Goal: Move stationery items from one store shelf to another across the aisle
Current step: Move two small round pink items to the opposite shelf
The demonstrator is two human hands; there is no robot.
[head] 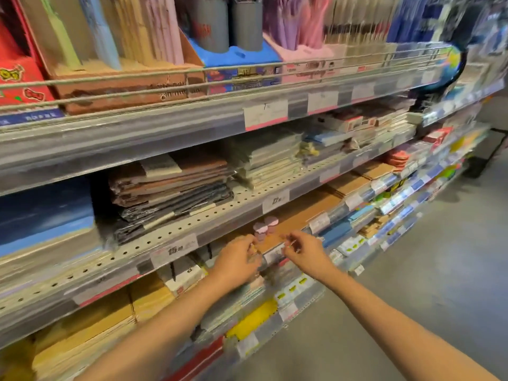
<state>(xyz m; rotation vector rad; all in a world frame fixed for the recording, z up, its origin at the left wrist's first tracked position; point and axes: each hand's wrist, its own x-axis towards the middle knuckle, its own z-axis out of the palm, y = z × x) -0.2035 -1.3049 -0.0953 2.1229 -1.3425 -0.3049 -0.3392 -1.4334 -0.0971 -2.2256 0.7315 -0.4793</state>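
Tiered store shelves (192,224) fill the left; grey concrete floor (412,270) lies right. Small round pink-lidded containers (265,225) sit behind both hands, left hand (236,261) beside right hand (305,250).

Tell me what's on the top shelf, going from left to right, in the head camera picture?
Red box → brown cardboard box of pastel paper rolls → blue tray with two grey cups → pink box of purple and pink items → row of thin sticks, too blurred to name → blue packs.
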